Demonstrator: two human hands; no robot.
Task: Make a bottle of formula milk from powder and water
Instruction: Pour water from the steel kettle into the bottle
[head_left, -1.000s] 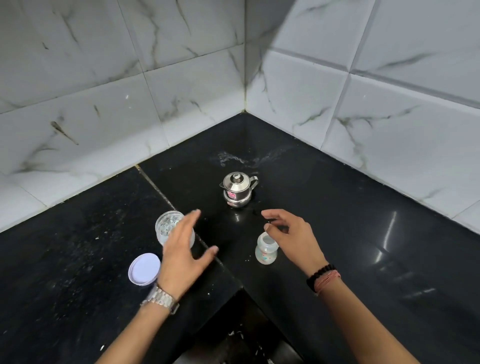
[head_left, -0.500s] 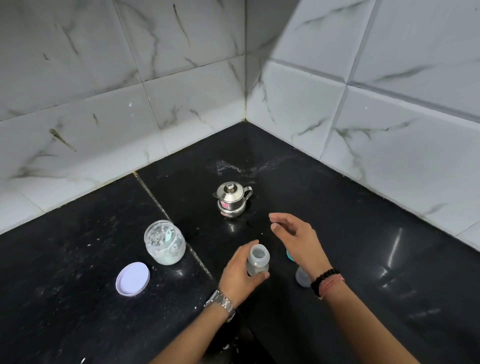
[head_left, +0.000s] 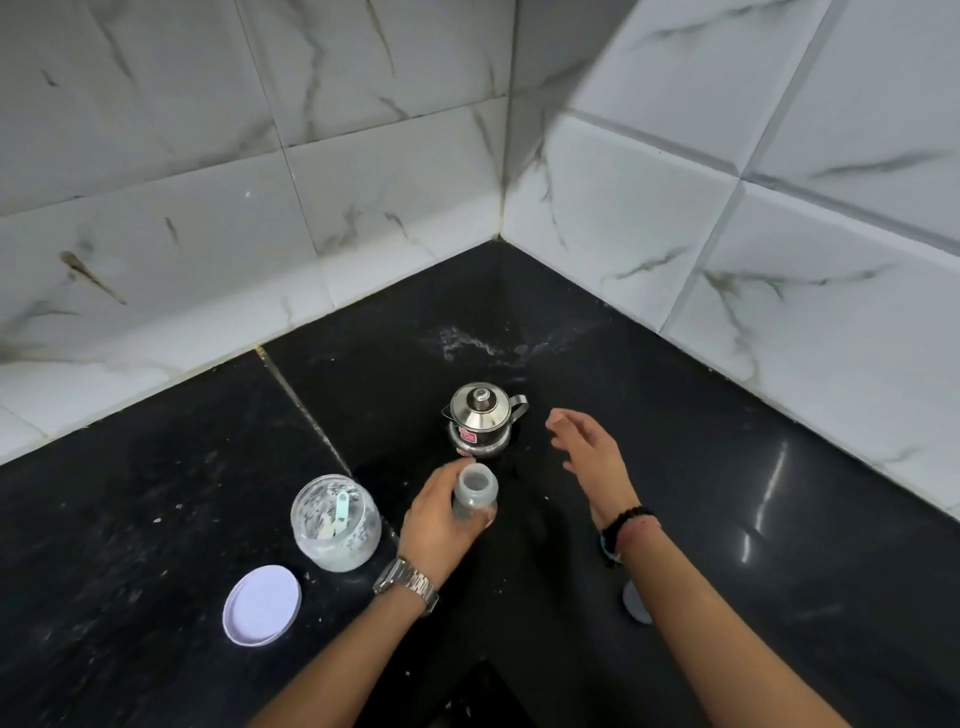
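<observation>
Translucent grey baby bottle (head_left: 474, 492) stands upright, open mouth up, left hand (head_left: 441, 525) fingers wrapped round it; right hand (head_left: 589, 457) hovers open beside steel kettle (head_left: 480, 421).

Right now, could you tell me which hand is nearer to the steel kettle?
Left, narrowly. The left hand grips the baby bottle just in front of the steel kettle, while the right hand hovers open beside its handle, touching nothing.
</observation>
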